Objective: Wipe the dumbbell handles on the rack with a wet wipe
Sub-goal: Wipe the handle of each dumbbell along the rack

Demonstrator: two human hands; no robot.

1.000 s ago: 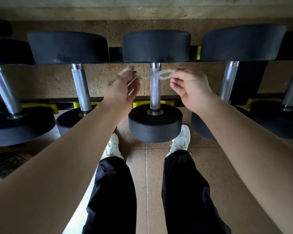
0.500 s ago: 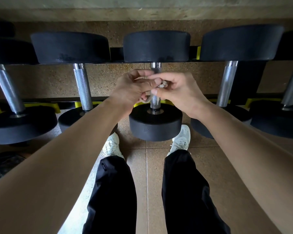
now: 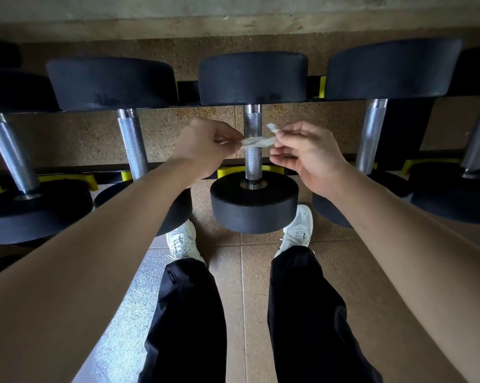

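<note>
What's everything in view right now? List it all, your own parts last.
dumbbells: five with handles showing, black heads, silver knurled handles, side by side on the rack
rack: one, black rails with yellow pads, under the dumbbell heads
wet wipe: one, whitish, twisted, stretched across the centre handle
floor: brown speckled tiles, below the rack
shoes: two, white, under the centre dumbbell
trousers: black, bottom centre
left hand: pinches the wipe's left end
right hand: pinches the wipe's right end
</note>
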